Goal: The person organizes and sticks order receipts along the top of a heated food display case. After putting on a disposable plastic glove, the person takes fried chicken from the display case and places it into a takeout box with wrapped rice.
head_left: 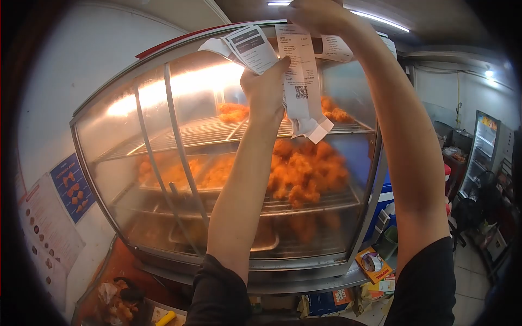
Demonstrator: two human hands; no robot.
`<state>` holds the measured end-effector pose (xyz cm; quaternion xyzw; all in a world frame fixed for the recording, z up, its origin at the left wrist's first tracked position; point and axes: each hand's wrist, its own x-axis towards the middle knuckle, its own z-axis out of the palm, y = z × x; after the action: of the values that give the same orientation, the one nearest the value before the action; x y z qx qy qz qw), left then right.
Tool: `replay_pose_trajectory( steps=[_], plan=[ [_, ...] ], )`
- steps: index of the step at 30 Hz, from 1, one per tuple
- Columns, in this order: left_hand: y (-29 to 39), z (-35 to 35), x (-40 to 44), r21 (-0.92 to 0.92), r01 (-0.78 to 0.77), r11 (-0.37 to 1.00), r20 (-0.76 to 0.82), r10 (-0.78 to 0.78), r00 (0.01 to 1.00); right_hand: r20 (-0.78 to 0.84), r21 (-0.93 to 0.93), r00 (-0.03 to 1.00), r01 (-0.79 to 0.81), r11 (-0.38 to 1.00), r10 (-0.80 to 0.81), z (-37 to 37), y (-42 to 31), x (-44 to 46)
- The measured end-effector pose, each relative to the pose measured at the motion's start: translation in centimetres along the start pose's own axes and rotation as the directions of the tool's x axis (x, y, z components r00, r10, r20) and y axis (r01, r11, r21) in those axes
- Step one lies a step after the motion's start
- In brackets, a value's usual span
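My left hand point(263, 92) is raised in front of the glass display cabinet point(253, 264), closed on several paper receipts. One long receipt point(300, 70) with a QR code hangs down past the thumb, its lower end curled. Another printed slip point(251, 48) fans out to the left of the fingers. My right hand point(318, 16) reaches to the cabinet's top edge, just above the long receipt. Its fingers are bent, and the frame's top edge partly cuts them off; what they grip is hidden. More slips point(334, 48) show behind the right wrist.
Fried chicken point(307, 171) lies on lit wire shelves behind the glass. Posters point(73, 187) hang on the left wall. Boxes point(373, 264) and packets sit below the cabinet at the right. A glass-door fridge point(479, 152) stands farther back. Crumpled scraps point(117, 301) lie at lower left.
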<state>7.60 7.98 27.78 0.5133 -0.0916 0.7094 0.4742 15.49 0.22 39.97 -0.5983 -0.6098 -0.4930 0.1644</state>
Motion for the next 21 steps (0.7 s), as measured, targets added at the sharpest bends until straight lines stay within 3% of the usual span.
replay_pose_trajectory(
  steps=[4,6,7,8,10,11,13,15,16,18,19,20,21],
  plan=[
    [-0.1,-0.8,0.0,-0.014,-0.009,1.000,-0.015,0.008,1.000,-0.085,0.043,0.996,-0.038,0.998,0.042,0.1,-0.2,-0.5],
    [0.3,-1.9,0.2,-0.123,0.068,0.990,-0.005,-0.070,0.998,0.063,0.037,0.998,0.011,0.999,-0.014,-1.1,-0.3,-0.9],
    [0.6,-2.5,0.2,-0.122,0.065,0.990,-0.009,-0.067,0.998,0.063,0.039,0.998,0.016,0.999,-0.018,0.6,-0.1,-0.6],
    [1.0,-3.1,0.1,-0.078,0.065,0.995,0.028,-0.063,0.998,-0.290,0.027,0.957,0.015,1.000,-0.007,3.6,0.0,-0.1],
    [1.6,-3.7,0.0,-0.030,0.062,0.998,0.059,-0.060,0.996,-0.606,0.023,0.796,0.015,1.000,0.002,3.2,-0.6,-0.2],
    [1.8,-3.8,0.0,0.038,0.057,0.998,0.055,-0.059,0.997,-0.231,0.173,0.971,-0.018,0.985,0.058,-0.8,-1.4,-1.3],
    [2.1,-4.1,0.1,0.104,0.053,0.993,0.049,-0.058,0.997,0.187,0.292,0.981,-0.105,0.951,0.051,-2.5,-2.6,-2.5],
    [2.2,-4.4,0.4,0.069,0.060,0.996,0.040,-0.063,0.997,-0.194,0.639,0.977,0.055,0.767,0.091,-0.8,-3.6,-2.6],
    [2.3,-4.6,0.4,0.070,0.058,0.996,0.039,-0.061,0.997,-0.195,0.640,0.977,0.058,0.766,0.089,-0.4,-3.8,-2.3],
    [2.5,-4.7,0.6,0.020,0.101,0.995,0.040,-0.101,0.994,-0.140,0.766,0.989,0.082,0.638,0.041,0.2,-4.0,-1.6],
    [2.4,-4.8,0.8,0.019,0.101,0.995,0.043,-0.102,0.994,-0.147,0.800,0.968,-0.004,0.599,0.204,0.5,-4.6,-1.1],
    [2.3,-5.1,1.1,0.018,0.077,0.997,0.034,-0.077,0.996,-0.150,0.799,0.967,-0.004,0.601,0.205,0.8,-4.5,-0.5],
    [2.2,-5.4,1.3,0.017,0.051,0.999,0.024,-0.051,0.998,-0.218,0.731,0.926,-0.055,0.680,0.309,1.1,-4.2,0.5]
  ],
)
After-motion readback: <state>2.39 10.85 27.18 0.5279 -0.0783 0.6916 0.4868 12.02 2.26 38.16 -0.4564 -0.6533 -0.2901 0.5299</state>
